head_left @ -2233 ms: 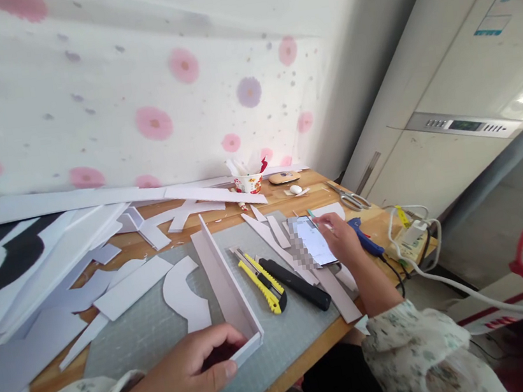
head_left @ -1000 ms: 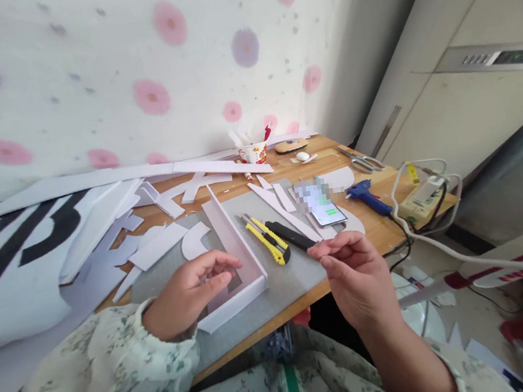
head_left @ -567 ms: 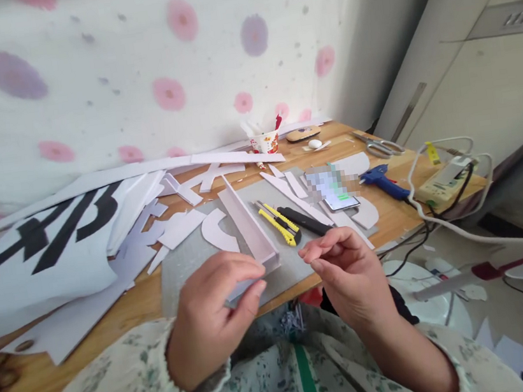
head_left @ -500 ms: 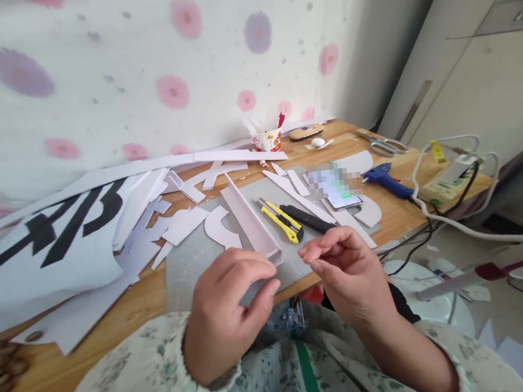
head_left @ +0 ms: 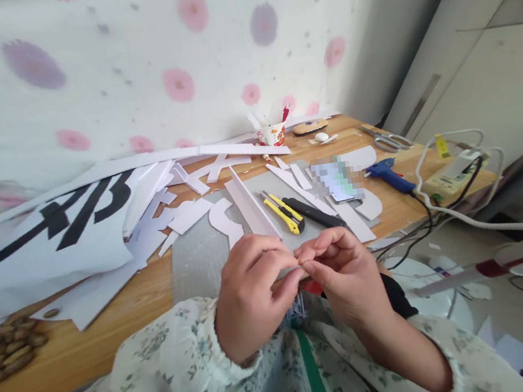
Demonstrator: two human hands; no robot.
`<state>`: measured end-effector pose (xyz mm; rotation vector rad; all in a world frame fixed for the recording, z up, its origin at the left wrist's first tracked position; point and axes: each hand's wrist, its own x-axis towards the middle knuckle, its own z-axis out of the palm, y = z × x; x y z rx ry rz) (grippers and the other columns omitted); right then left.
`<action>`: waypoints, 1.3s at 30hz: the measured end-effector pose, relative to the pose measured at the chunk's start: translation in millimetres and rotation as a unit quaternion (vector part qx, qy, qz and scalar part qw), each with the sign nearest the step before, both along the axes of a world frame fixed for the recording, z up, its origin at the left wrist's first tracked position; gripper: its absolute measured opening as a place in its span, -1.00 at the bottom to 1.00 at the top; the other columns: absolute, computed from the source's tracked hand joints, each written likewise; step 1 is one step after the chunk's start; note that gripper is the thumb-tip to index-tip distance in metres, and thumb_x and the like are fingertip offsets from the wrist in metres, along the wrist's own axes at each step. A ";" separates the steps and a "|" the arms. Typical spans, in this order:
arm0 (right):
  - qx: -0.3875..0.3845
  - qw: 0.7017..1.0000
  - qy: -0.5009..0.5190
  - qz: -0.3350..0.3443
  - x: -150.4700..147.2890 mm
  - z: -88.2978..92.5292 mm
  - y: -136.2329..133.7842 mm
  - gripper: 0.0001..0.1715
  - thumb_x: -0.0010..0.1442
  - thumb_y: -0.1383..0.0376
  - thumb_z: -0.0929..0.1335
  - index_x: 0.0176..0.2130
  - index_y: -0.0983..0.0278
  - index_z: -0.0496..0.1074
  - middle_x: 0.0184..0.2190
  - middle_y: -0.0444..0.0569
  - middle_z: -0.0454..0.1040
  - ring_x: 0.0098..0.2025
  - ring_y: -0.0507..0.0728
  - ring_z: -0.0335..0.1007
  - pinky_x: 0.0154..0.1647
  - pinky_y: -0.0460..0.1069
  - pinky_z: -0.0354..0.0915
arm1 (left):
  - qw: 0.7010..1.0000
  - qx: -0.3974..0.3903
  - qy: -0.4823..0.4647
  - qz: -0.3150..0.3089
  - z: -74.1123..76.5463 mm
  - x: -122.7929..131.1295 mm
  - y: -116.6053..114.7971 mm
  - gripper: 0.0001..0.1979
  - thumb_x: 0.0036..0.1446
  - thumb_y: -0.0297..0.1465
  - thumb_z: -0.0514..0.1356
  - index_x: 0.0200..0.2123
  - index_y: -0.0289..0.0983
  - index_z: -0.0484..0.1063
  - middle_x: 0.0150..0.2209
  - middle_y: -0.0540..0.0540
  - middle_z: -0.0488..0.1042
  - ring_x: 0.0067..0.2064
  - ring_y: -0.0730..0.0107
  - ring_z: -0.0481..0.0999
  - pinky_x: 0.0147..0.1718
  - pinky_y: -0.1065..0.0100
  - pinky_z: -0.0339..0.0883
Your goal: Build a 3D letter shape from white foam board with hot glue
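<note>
Near the table's front edge my left hand [head_left: 258, 296] and my right hand [head_left: 347, 281] meet at the fingertips. Both are closed in a pinch, and anything between the fingers is too small or hidden to make out. Just beyond them a folded white foam-board strip [head_left: 252, 205] lies on the grey cutting mat [head_left: 196, 265], its near end covered by my left hand. To its right rest a yellow utility knife [head_left: 284, 213] and a black-handled tool [head_left: 312, 212]. A curved white foam-board piece [head_left: 224, 221] sits to the strip's left.
White offcuts and a sheet with black shapes [head_left: 74, 240] cover the left side, with a heap of brown nuts [head_left: 9, 348] in front. Rightward are a phone [head_left: 339, 182], a blue glue gun [head_left: 390, 176], scissors [head_left: 386, 139] and a power strip [head_left: 454, 175] with cables. A paper cup [head_left: 271, 135] stands behind.
My left hand has moved right until its fingertips meet those of my right hand, which were apart before. The view has shifted slightly, bringing more of the nuts into sight.
</note>
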<state>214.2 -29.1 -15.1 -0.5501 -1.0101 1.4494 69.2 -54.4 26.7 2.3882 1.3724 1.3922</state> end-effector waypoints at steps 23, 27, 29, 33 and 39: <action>0.011 0.996 -0.077 0.042 14.4 -4.6 -9.5 -0.78 0.04 0.41 0.47 -0.34 0.20 0.37 -0.40 -0.14 0.57 -0.34 0.01 0.50 -0.28 -0.11 0.40 | 0.995 0.065 0.043 -0.059 -1.6 -2.3 -2.3 -0.89 0.13 -0.58 0.21 -0.37 -0.26 0.45 -0.40 -0.06 0.44 -0.28 0.35 0.41 -0.14 0.17 0.33; -0.010 0.997 -0.054 0.060 13.8 -5.5 -12.2 -0.78 0.04 0.43 0.47 -0.35 0.21 0.37 -0.39 -0.13 0.60 -0.34 0.00 0.52 -0.29 -0.14 0.40 | 0.995 0.071 0.053 -0.047 -5.7 -2.4 -4.7 -0.86 0.15 -0.60 0.16 -0.39 -0.27 0.40 -0.39 -0.06 0.43 -0.27 0.34 0.41 -0.10 0.14 0.31; -0.024 0.997 -0.045 0.063 13.4 -5.5 -12.8 -0.78 0.04 0.42 0.47 -0.36 0.22 0.37 -0.39 -0.13 0.60 -0.34 -0.01 0.53 -0.29 -0.15 0.40 | 0.997 0.056 0.045 -0.040 -8.3 -2.9 -6.1 -0.85 0.16 -0.61 0.12 -0.39 -0.28 0.37 -0.38 -0.07 0.40 -0.25 0.33 0.39 -0.10 0.14 0.30; -0.048 0.996 -0.033 0.070 13.2 -5.6 -13.4 -0.77 0.05 0.41 0.48 -0.35 0.22 0.35 -0.38 -0.12 0.61 -0.32 -0.02 0.53 -0.27 -0.14 0.39 | 0.999 0.010 0.005 -0.034 -11.9 -5.3 -7.9 -0.86 0.17 -0.60 0.10 -0.39 -0.28 0.33 -0.36 -0.08 0.38 -0.21 0.30 0.37 -0.10 0.16 0.27; -0.039 0.997 -0.033 0.062 14.7 -8.1 -12.6 -0.79 0.08 0.39 0.47 -0.34 0.21 0.36 -0.39 -0.14 0.58 -0.34 -0.02 0.49 -0.31 -0.15 0.36 | 0.994 -0.066 -0.066 -0.056 -14.1 -8.4 -9.3 -0.89 0.22 -0.55 0.10 -0.36 -0.26 0.30 -0.33 -0.06 0.37 -0.22 0.35 0.36 -0.21 0.31 0.24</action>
